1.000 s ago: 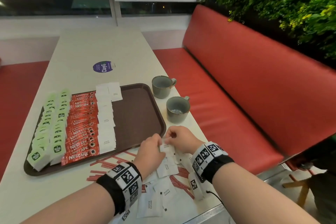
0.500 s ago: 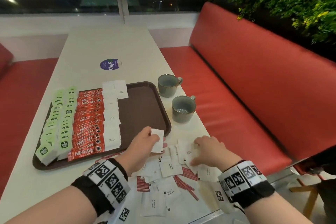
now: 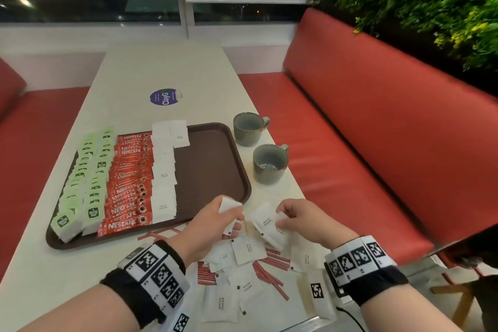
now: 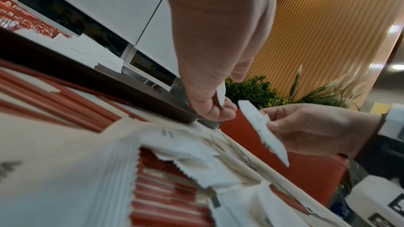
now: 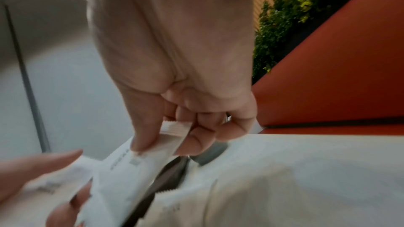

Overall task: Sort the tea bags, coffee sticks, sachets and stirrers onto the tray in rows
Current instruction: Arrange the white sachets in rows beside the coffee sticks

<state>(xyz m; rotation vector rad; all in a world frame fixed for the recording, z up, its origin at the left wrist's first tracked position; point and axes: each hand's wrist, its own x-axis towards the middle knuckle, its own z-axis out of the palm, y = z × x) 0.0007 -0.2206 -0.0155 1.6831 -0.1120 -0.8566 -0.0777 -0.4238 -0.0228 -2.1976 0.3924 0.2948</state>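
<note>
Beside the brown tray [image 3: 215, 159], both hands pinch flat white sugar sachets, left [image 3: 213, 221] and right [image 3: 301, 217]

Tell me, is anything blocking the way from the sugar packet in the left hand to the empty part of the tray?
Nothing visible does. The left hand pinches a sugar packet right at the near edge of the tray. The bare brown part lies just beyond it, right of the white sachet row.
</note>
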